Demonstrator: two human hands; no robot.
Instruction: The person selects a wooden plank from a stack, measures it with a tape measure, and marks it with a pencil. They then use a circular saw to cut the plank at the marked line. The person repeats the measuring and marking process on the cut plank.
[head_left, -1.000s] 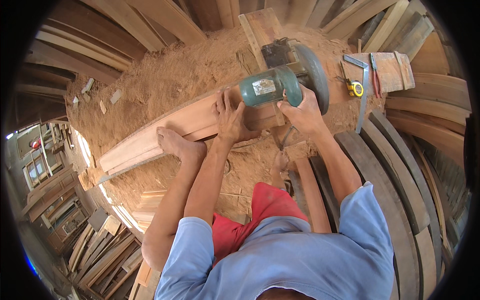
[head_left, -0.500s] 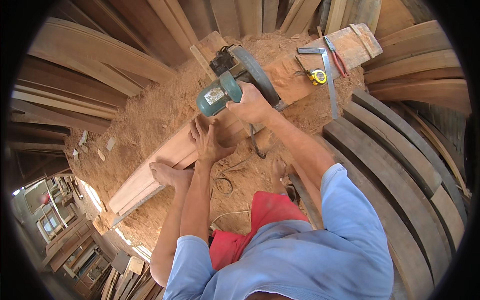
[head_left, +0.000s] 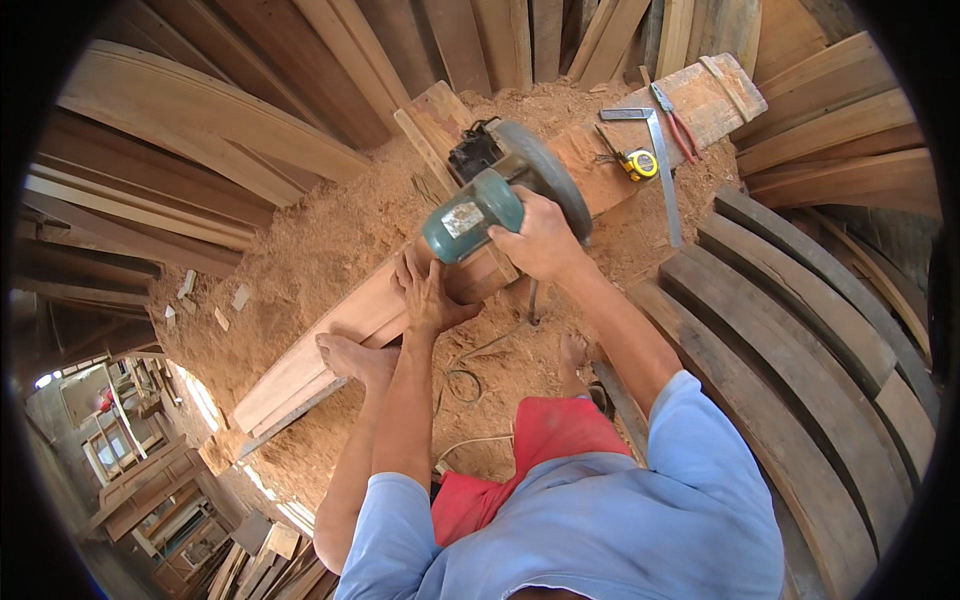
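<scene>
My right hand (head_left: pixel 542 240) grips a teal circular saw (head_left: pixel 492 195) with a grey blade guard, resting on a long wooden plank (head_left: pixel 345 330). That plank runs from lower left to upper right across the sawdust. My left hand (head_left: pixel 428 295) presses flat on the plank just beside the saw body. My bare left foot (head_left: pixel 355 357) stands on the plank further down its length. My right foot (head_left: pixel 573 355) is on the sawdust floor near a power cord (head_left: pixel 470 360).
A yellow tape measure (head_left: pixel 640 165), a metal square (head_left: pixel 660 170) and red-handled pliers (head_left: pixel 678 125) lie on a board at upper right. Curved dark planks (head_left: pixel 800 300) are stacked on the right. Stacked boards (head_left: pixel 200 150) surround the sawdust on the left and top.
The view has swung, shifting saw and plank. My right hand stays on the saw, and my left hand stays on the plank. My left foot remains on the plank.
</scene>
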